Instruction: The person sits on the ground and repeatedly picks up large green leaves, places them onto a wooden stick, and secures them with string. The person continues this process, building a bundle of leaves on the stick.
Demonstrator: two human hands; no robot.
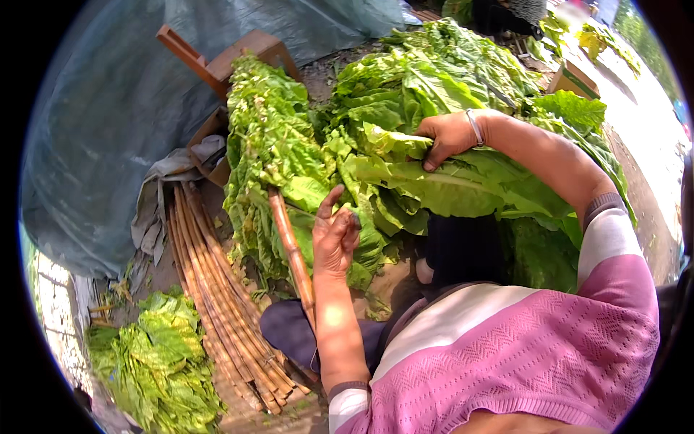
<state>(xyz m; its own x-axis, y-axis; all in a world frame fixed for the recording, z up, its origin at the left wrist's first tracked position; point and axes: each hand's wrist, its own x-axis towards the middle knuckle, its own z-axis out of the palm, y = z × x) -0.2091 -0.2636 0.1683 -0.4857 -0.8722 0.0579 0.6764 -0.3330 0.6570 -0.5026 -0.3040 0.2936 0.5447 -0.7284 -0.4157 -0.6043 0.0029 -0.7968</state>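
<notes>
My right hand point(447, 138), with a bracelet at the wrist, grips the stem ends of a few large green leaves point(450, 187), apparently tobacco. Their blades stretch to the right under my forearm. To the left, my left hand point(337, 238) is raised, index finger extended and the others curled; its fingertips look dark, and whether it pinches anything is unclear. Just beside it, a cane pole point(290, 244) slants from my bent leg up into a thick row of hanging leaves point(265, 130). The leaves hide the pole's far part.
A bundle of cane poles point(222, 298) lies on the ground at left, near another leaf pile point(157, 363). A larger heap of leaves point(412, 81) lies ahead. Behind stand a wooden support point(192, 59), a cardboard box point(252, 51) and plastic sheeting point(108, 135). Another person point(501, 19) is partly visible.
</notes>
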